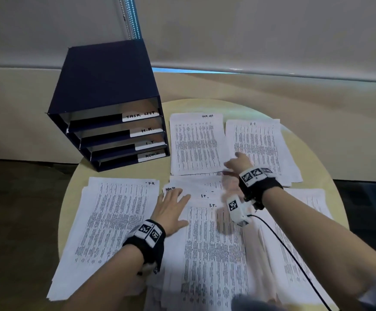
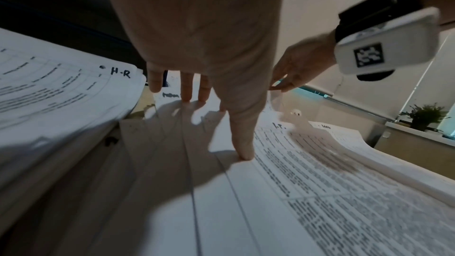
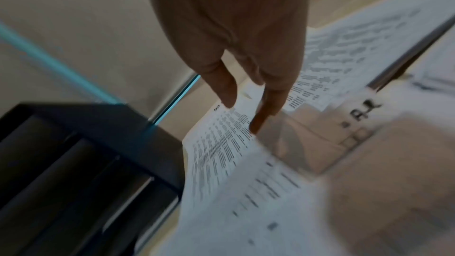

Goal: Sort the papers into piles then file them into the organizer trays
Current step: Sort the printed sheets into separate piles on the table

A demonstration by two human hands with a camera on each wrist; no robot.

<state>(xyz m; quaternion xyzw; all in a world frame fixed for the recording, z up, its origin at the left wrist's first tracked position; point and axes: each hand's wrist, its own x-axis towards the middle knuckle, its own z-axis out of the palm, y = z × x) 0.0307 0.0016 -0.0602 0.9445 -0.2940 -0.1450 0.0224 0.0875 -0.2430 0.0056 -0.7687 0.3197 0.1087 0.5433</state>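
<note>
The loose white printed sheet marked I.T. (image 1: 207,195) lies atop the unsorted printed papers (image 1: 214,254) spread before me on the round pale wooden counter (image 1: 119,173). My left hand (image 1: 171,212) presses flat there, fingers spread, gripping nothing. My right hand (image 1: 237,163) seems to pinch a sheet's corner, though blur hides the grip. A quick pull could drag neighbours, muddling the I.T. pile (image 1: 258,147) beside the dark blue four-tray organizer (image 1: 106,86).

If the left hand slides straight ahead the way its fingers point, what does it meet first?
Probably the Admin-labelled sheet just beyond the left hand, which lies flat on the papers; past that, the organizer. Depth is unclear.
</note>
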